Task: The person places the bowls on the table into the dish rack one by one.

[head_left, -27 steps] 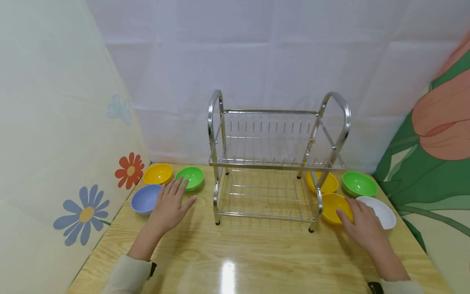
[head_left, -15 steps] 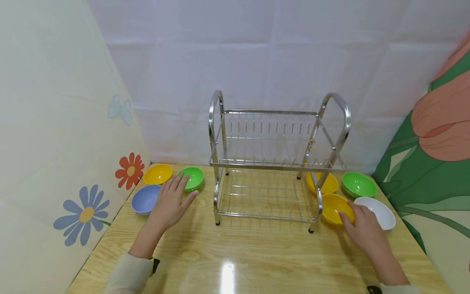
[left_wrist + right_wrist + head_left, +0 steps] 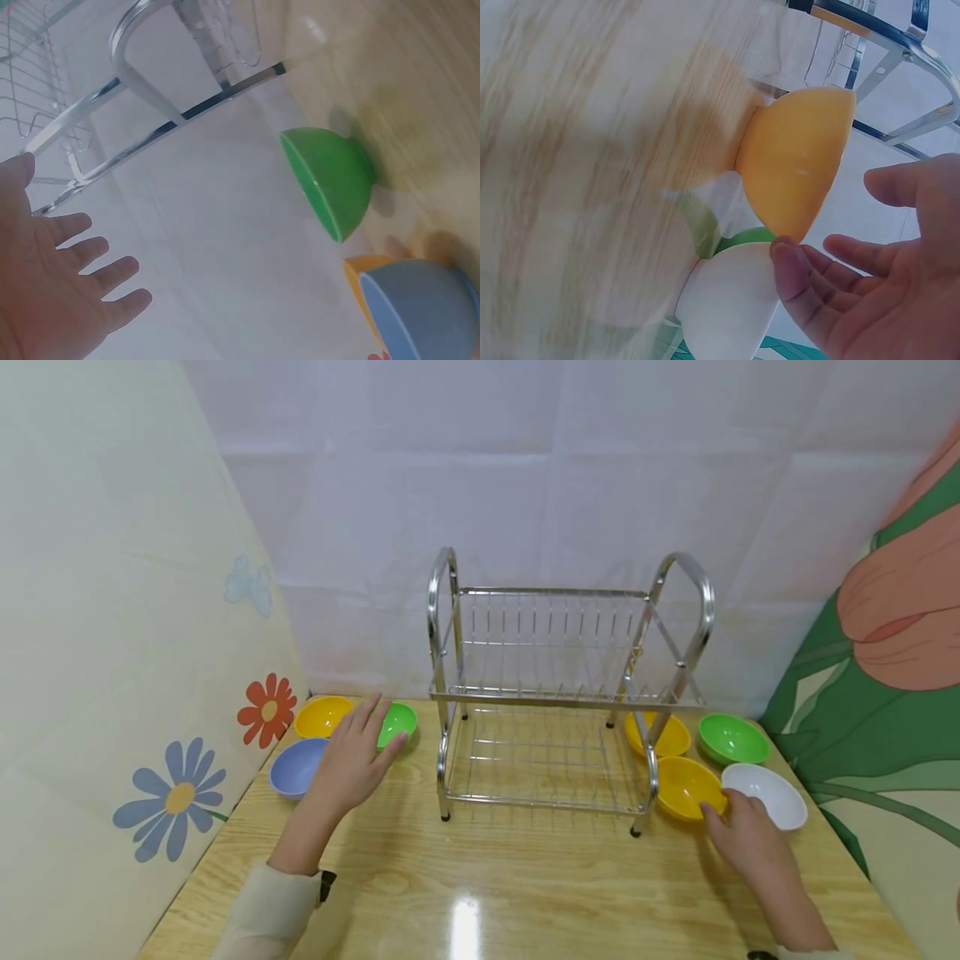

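My right hand (image 3: 753, 843) is at the near right rim of a yellow bowl (image 3: 682, 787). In the right wrist view a bent fingertip (image 3: 786, 251) is right at that rim, between the yellow bowl and a white bowl (image 3: 727, 307); the thumb stands apart from both. Over on the left, my left hand (image 3: 348, 768) hovers with fingers spread, holding nothing. It partly covers a green bowl (image 3: 397, 725) and a blue bowl (image 3: 296, 767) in the head view. The left wrist view shows its palm (image 3: 45, 292) well away from the green bowl.
A two-tier metal dish rack (image 3: 555, 700) stands mid-table between the hands. Another yellow bowl (image 3: 663, 735) sits by its right legs, with a second green bowl (image 3: 733, 739) beside it. One more yellow bowl (image 3: 322, 717) is at the back left. A white sheet (image 3: 495, 477) hangs behind.
My right hand has drawn slightly back toward me along the yellow bowl's rim, its fingers more bent. My left hand has shifted a little up and right, still spread. The bowls stay put.
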The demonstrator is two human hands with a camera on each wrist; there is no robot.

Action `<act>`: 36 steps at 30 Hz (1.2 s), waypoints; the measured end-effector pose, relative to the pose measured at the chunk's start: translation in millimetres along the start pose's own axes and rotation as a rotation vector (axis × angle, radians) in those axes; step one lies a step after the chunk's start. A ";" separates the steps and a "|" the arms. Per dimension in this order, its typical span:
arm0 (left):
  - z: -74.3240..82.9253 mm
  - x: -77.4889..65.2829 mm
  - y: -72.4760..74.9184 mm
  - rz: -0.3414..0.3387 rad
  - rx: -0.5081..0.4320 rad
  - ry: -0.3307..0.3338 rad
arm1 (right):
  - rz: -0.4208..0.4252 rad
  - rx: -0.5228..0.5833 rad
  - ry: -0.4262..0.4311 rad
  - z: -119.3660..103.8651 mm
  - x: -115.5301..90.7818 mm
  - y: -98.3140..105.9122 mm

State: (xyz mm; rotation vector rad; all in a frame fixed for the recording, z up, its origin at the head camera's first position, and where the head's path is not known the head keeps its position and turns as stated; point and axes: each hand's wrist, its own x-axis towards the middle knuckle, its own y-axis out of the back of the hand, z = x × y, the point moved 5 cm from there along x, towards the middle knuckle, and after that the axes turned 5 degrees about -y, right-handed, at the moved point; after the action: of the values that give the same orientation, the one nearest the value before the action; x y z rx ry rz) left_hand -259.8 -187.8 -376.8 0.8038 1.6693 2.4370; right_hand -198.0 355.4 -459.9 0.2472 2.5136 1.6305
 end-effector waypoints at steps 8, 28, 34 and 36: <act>8.4 11.6 14.9 0.040 -0.045 -0.005 | -0.079 0.003 -0.066 4.3 2.2 -4.0; 37.4 46.2 73.1 0.185 -0.066 -0.074 | -0.187 0.037 -0.213 12.8 6.4 -13.7; 50.3 59.3 90.7 0.242 -0.069 -0.127 | -0.198 0.043 -0.241 11.2 5.9 -13.9; 54.5 64.3 94.9 0.247 -0.065 -0.140 | -0.206 0.039 -0.249 11.4 5.9 -15.3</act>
State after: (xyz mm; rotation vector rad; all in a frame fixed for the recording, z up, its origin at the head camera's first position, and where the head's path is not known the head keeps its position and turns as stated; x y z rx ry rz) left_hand -268.8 -157.4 -253.9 1.2057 1.5136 2.5046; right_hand -202.5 360.7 -478.6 0.1763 2.3012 1.3824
